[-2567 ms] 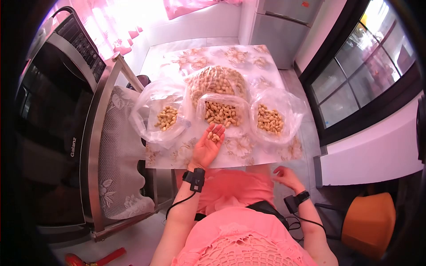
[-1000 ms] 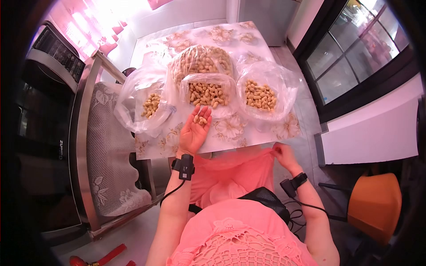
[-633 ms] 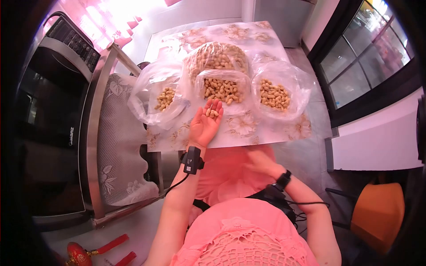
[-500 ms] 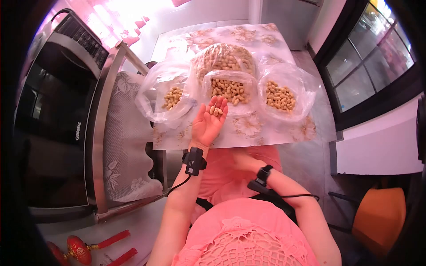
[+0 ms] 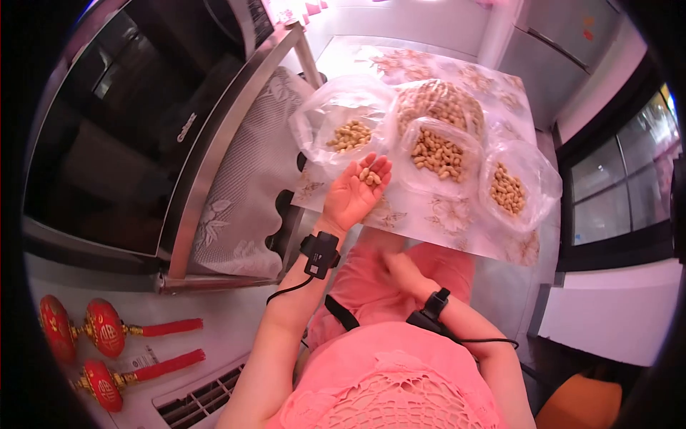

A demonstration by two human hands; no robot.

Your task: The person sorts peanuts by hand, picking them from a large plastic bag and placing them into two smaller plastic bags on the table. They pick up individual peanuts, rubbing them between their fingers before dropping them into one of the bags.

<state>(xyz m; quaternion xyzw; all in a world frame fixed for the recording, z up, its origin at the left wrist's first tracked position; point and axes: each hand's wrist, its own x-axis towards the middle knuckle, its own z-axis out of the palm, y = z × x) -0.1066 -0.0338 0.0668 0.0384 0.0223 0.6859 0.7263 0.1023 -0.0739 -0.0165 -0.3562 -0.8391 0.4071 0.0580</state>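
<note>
My left hand [image 5: 351, 196] is turned palm up over the near left part of the table, fingers slightly curled. A few unshelled peanuts [image 5: 370, 177] lie in its palm and on the fingers. Just beyond it, a clear plastic bag [image 5: 314, 114] stands open with peanuts [image 5: 350, 136] inside. A middle bag [image 5: 407, 175] and a right-hand bag [image 5: 537, 182] also hold peanuts, and behind them sits a larger, fuller bag of peanuts [image 5: 443, 104]. My right hand [image 5: 402, 272] is low over my lap, below the table edge; its fingers are blurred.
The table [image 5: 450, 232] has a flowered cover. At left stand a black oven [image 5: 136, 129] and a metal rack [image 5: 207, 179] with a lace cloth. Red lantern ornaments [image 5: 106, 329] are at lower left, an orange chair [image 5: 582, 404] at lower right, and a grey fridge [image 5: 554, 57] behind.
The camera view has turned left and tilted, so the table and bags appear farther right. My left hand still holds the peanuts palm up, now closer to the left bag. My right hand stays low.
</note>
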